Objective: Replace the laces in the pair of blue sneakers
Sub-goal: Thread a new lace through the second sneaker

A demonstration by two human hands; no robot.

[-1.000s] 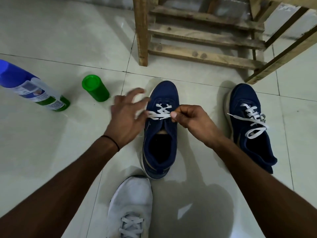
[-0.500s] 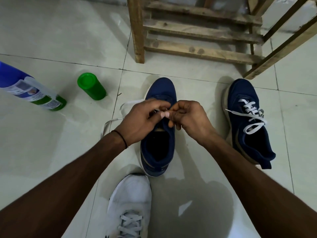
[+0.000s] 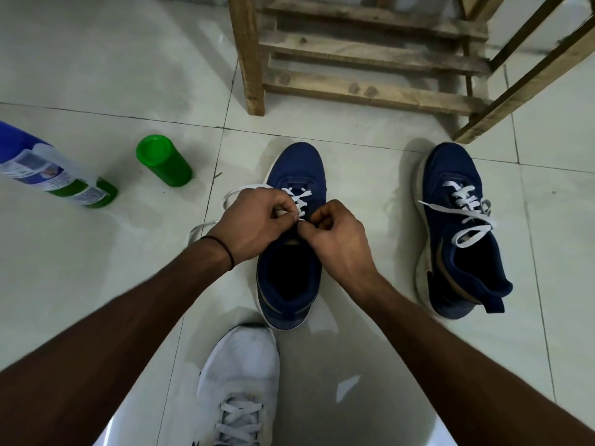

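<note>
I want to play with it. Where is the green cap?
The green cap sits on the floor at the left of the head view, between the spray can and the middle blue sneaker.

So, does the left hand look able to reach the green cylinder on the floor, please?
Probably yes, once freed: the left hand pinches the white lace, yet only floor tile and slack lace lie between it and the green cylinder.

Floor [image 3: 96, 66]: large pale glossy tiles, thin dark grout lines [image 3: 112, 115], soft light reflections on the surface. Rack [image 3: 370, 91]: bare wood, slatted, standing on floor at top; left leg [image 3: 250, 59] beside a grout joint.
</note>
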